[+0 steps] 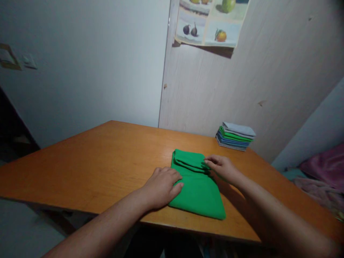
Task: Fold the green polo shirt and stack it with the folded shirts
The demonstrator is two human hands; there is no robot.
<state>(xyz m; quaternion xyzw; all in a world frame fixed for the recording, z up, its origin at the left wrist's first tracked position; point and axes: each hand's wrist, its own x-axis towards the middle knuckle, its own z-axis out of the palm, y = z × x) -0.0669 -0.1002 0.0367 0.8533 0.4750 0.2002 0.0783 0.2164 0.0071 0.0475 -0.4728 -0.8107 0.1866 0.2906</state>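
A folded green cloth (pixel 197 191) lies on the orange wooden table (pixel 102 168), its far end doubled over into a thick fold. My left hand (pixel 162 186) rests flat on the cloth's left edge, fingers stretched out and pressing down. My right hand (pixel 221 167) is at the cloth's right side, with the fingertips pinching the edge of the folded-over part.
A neat stack of folded cloths (pixel 235 135) in grey, green and blue sits at the table's far right corner by the wooden panel wall. A fruit poster (pixel 209 21) hangs above. Pink and purple bedding (pixel 321 172) lies to the right.
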